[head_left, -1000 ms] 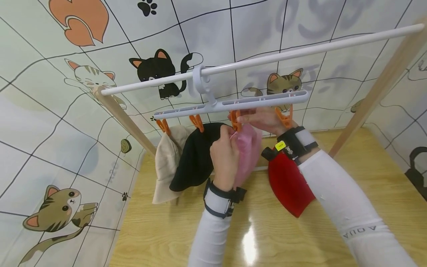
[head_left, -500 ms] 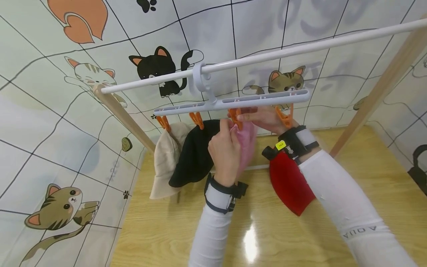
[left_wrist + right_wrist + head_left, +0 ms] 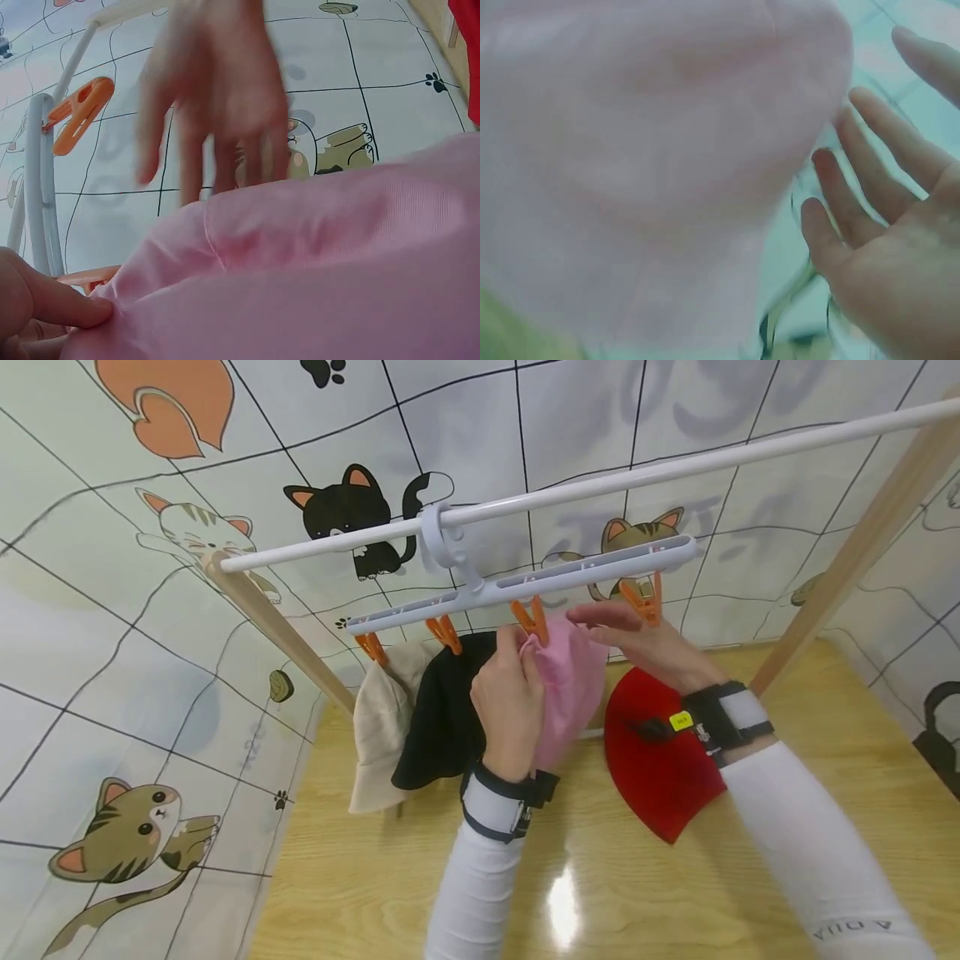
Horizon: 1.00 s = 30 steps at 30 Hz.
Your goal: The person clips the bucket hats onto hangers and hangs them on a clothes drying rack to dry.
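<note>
A pink fabric hat (image 3: 573, 681) hangs by its edge from an orange clip (image 3: 534, 622) on the pale clip hanger (image 3: 570, 578). Just below that clip, my left hand (image 3: 508, 714) pinches the hat's edge. In the left wrist view, its thumb and fingers press the pink cloth (image 3: 345, 232) at lower left. My right hand (image 3: 651, 643) is to the right of the hat, holding nothing. Its fingers are spread near the cloth in the right wrist view, where the right palm (image 3: 900, 277) shows. Another orange clip (image 3: 645, 602) hangs above the right hand with no hat in it.
A beige hat (image 3: 378, 735) and a black bucket hat (image 3: 442, 727) hang from clips at left. A red hat (image 3: 660, 777) lies at right, below the right wrist. The hanger hooks on a white rod (image 3: 645, 479) between wooden posts (image 3: 847, 560), over a wooden table (image 3: 360, 885).
My right hand has let go of the clip over the pink hat and drawn away to the right. The hanger has tilted slightly. My left hand keeps its pinch on the hat.
</note>
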Available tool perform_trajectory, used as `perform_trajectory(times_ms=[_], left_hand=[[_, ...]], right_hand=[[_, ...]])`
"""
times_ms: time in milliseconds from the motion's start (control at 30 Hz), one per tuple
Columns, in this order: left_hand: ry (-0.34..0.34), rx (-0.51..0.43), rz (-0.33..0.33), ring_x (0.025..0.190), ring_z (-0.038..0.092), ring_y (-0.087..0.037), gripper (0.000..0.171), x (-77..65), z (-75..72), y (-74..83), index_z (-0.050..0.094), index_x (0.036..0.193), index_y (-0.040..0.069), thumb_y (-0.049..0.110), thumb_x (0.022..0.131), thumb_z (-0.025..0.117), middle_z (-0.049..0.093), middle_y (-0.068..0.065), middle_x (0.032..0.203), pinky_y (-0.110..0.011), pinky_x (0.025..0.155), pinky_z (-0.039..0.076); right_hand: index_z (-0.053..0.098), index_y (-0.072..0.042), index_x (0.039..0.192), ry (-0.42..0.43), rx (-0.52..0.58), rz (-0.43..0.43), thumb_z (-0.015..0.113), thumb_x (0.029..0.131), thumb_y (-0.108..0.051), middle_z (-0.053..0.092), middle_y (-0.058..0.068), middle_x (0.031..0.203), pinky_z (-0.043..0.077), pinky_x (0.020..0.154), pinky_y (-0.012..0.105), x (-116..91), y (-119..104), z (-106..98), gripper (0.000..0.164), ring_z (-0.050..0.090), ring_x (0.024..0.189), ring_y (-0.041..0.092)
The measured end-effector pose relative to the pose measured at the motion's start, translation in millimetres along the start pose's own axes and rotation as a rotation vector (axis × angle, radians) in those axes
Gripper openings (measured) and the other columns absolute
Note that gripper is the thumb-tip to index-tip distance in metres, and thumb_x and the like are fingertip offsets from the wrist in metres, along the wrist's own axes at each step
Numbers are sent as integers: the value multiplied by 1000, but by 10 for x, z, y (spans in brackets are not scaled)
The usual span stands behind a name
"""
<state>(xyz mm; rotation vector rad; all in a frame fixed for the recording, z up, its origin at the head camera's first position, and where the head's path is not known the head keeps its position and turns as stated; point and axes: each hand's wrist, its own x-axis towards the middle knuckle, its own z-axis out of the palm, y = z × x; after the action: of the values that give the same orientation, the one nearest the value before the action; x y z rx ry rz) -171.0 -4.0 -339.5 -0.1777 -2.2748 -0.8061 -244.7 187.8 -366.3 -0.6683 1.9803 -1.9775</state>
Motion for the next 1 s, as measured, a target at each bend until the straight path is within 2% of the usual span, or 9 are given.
perform_trajectory(times_ms=[100, 200, 367, 467, 600, 700, 900, 933, 1000], left_hand=[[2, 3, -3, 52, 55, -18, 17, -8, 3, 3, 54, 97, 6, 22, 90, 56, 63, -8, 65, -29, 45, 47], [1, 5, -5, 54, 57, -19, 17, -4, -5, 9, 54, 97, 6, 22, 90, 56, 66, -8, 69, -30, 47, 49], [-24, 7, -14, 57, 57, -20, 18, -20, -23, 17, 54, 98, 6, 21, 90, 56, 67, -9, 73, -31, 49, 50], [-36, 12, -17, 59, 59, -20, 16, -35, -27, 17, 53, 100, 6, 19, 91, 54, 69, -9, 77, -31, 51, 51], [-41, 29, -18, 62, 60, -21, 15, -51, -43, 4, 54, 101, 6, 17, 91, 54, 70, -9, 84, -31, 53, 53], [-47, 38, -20, 64, 61, -21, 16, -67, -56, -11, 54, 101, 6, 18, 91, 54, 69, -10, 84, -32, 54, 53], [-74, 52, -24, 62, 59, -21, 14, -125, -66, -54, 55, 101, 6, 16, 92, 53, 66, -10, 81, -32, 51, 52], [-78, 55, -23, 62, 59, -21, 14, -137, -69, -60, 54, 102, 6, 15, 92, 53, 66, -10, 81, -32, 52, 52], [-83, 60, -23, 64, 59, -21, 13, -154, -76, -67, 54, 103, 6, 14, 92, 53, 66, -10, 81, -33, 52, 52]], right_hand=[[46, -17, 134, 72, -92, 93, 54, 91, -18, 46, 7, 137, 23, 104, 63, -253, 130, -133, 44, 33, 126, 27], [44, -22, 135, 125, -186, 185, 57, 89, -31, 43, 6, 140, 33, 100, 57, -500, 271, -258, 48, 37, 124, 23], [41, -15, 135, 176, -274, 253, 54, 91, -33, 51, -3, 128, 45, 89, 40, -868, 563, -492, 50, 49, 112, 13], [41, -10, 135, 198, -304, 274, 52, 92, -31, 54, -12, 119, 46, 90, 46, -1072, 722, -639, 49, 53, 105, 9], [40, -7, 135, 214, -322, 332, 52, 92, -34, 52, -18, 113, 32, 95, 63, -1298, 872, -801, 51, 47, 104, 7], [40, -3, 134, 200, -362, 361, 51, 92, -35, 54, -10, 116, 28, 94, 67, -1440, 958, -904, 54, 44, 102, 5], [40, 6, 132, 128, -496, 333, 46, 96, -28, 48, 23, 126, 37, 86, 66, -1667, 1097, -1041, 49, 46, 95, -9], [40, 6, 131, 123, -508, 333, 46, 96, -26, 46, 27, 127, 38, 85, 65, -1693, 1116, -1052, 49, 47, 96, -7], [37, 8, 132, 99, -504, 341, 46, 96, -25, 42, 32, 130, 37, 84, 67, -1736, 1151, -1070, 50, 51, 106, 9]])
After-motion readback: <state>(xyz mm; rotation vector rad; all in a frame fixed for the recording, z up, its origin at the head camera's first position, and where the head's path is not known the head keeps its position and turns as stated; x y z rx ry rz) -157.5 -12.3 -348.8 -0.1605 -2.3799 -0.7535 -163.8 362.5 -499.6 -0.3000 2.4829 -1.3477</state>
